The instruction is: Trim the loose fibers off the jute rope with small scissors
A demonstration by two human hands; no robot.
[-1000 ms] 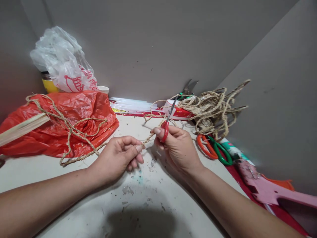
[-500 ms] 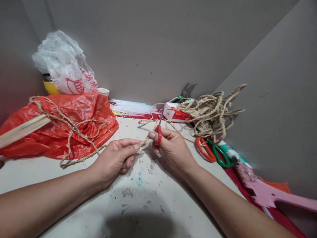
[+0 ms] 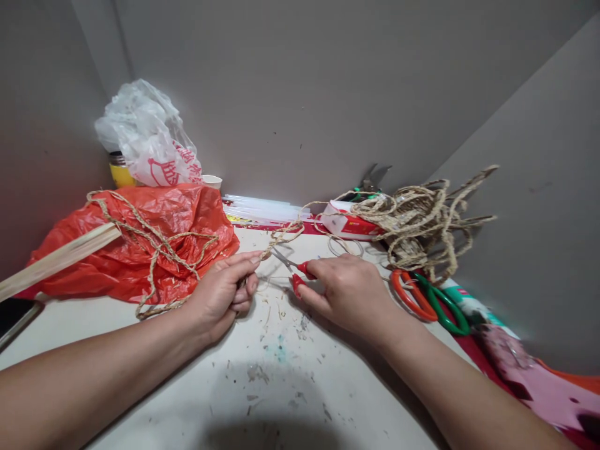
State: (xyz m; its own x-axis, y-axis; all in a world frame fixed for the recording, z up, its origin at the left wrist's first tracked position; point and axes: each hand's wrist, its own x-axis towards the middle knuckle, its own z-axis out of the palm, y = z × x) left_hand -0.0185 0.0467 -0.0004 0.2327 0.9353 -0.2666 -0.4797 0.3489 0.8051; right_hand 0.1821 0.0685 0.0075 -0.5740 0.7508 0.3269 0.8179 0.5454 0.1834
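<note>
A pale wooden slat (image 3: 56, 259) pokes out from the far left edge, tucked under a crumpled red plastic bag (image 3: 140, 240) lying on the white table (image 3: 281, 387). Behind the bag stand a yellow jar (image 3: 120, 174) and a white printed plastic bag (image 3: 150, 140). A length of jute twine (image 3: 157, 250) loops over the red bag and runs to the person's left hand (image 3: 222, 294), which pinches it between thumb and fingertips just above the table. Right beside it, the right hand (image 3: 349, 290) grips small red-handled scissors (image 3: 290, 267), blades parted and pointing at the twine near the left fingertips. Behind the hands lie clear glue sticks (image 3: 262, 209). Further right sits a tangled heap of twine (image 3: 422, 219), with orange and green scissors (image 3: 429, 300) below it and a pink glue gun (image 3: 534, 381) at the far right.
</note>
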